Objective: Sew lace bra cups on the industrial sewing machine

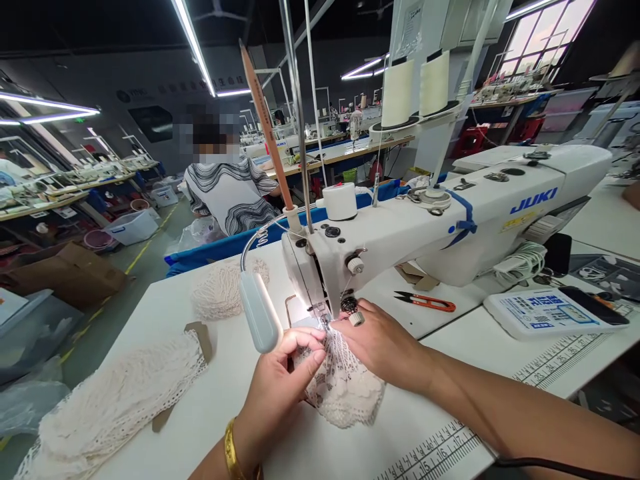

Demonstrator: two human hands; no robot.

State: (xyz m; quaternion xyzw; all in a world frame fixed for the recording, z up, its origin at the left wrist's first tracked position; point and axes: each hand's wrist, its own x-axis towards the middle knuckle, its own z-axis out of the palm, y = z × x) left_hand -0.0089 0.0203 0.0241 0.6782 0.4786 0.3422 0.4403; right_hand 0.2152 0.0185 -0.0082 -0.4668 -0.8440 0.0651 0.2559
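A cream lace piece lies on the sewing machine bed, its upper end gathered under the presser foot of a white sewing machine. My left hand pinches the left edge of the lace just in front of the needle area, thumb and fingers together. On the other side, my right hand rests over the lace's right edge, fingers closed near the foot; its fingertips are partly hidden behind the tension knob. A small lit lamp hangs above my left hand.
Stacked cream lace covers the table's left side, with another lace pile behind it. Orange-handled thread snips lie to the right, near a white box with a phone on it. A person sits ahead.
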